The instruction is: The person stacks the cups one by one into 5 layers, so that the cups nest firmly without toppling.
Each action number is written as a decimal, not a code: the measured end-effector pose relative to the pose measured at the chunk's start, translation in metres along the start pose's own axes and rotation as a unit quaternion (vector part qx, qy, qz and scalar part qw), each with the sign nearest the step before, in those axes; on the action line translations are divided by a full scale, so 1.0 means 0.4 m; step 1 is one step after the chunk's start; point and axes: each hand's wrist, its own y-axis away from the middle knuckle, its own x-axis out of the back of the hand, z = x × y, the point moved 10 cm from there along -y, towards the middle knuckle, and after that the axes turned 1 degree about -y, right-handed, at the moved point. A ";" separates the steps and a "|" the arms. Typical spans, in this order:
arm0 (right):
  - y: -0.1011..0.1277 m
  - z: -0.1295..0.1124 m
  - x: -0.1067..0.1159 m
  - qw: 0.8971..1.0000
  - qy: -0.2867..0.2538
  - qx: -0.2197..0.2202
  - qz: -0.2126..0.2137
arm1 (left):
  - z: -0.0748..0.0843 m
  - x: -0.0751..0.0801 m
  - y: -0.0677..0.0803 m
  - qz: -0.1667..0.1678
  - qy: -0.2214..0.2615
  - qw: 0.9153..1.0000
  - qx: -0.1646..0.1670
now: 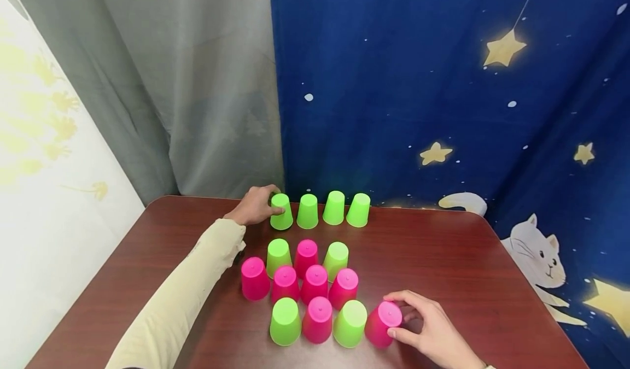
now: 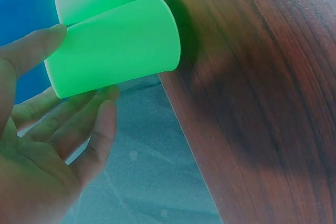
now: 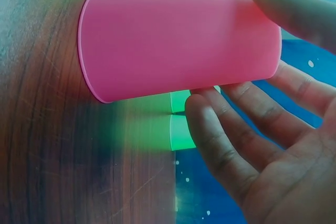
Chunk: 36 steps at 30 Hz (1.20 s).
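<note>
Both hands look mid-placement among upturned cups: the left hand [image 1: 253, 206] curls loosely round the back row's end green cup [image 1: 281, 211], the right hand [image 1: 433, 331] round the front row's end pink cup [image 1: 383, 323] (slightly tilted), which probably next needs seating flat before release.

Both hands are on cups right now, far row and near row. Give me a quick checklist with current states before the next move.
1. Left hand on the leftmost green cup of the far row: ok, thumb and fingers around it.
2. Right hand on the pink cup at the right end of the near row: ok.
3. That pink cup flat on the table: not ok, it looks tilted.
4. The other cups standing upside down: ok.
5. Firmness of either grip: cannot tell.
</note>
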 end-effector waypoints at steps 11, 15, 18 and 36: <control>0.001 -0.010 0.003 0.999 0.003 0.036 0.021 | 0.004 -0.007 -0.017 -0.007 -0.005 1.000 -0.010; 0.004 -0.007 0.001 0.999 -0.001 0.029 0.018 | 0.003 -0.010 -0.017 -0.008 -0.008 1.000 -0.004; 0.004 -0.008 0.002 0.999 0.000 0.034 0.020 | 0.003 -0.010 -0.015 -0.011 -0.010 1.000 0.000; 0.007 -0.011 0.003 0.999 0.008 0.029 0.020 | -0.007 -0.026 -0.028 -0.012 -0.015 1.000 -0.007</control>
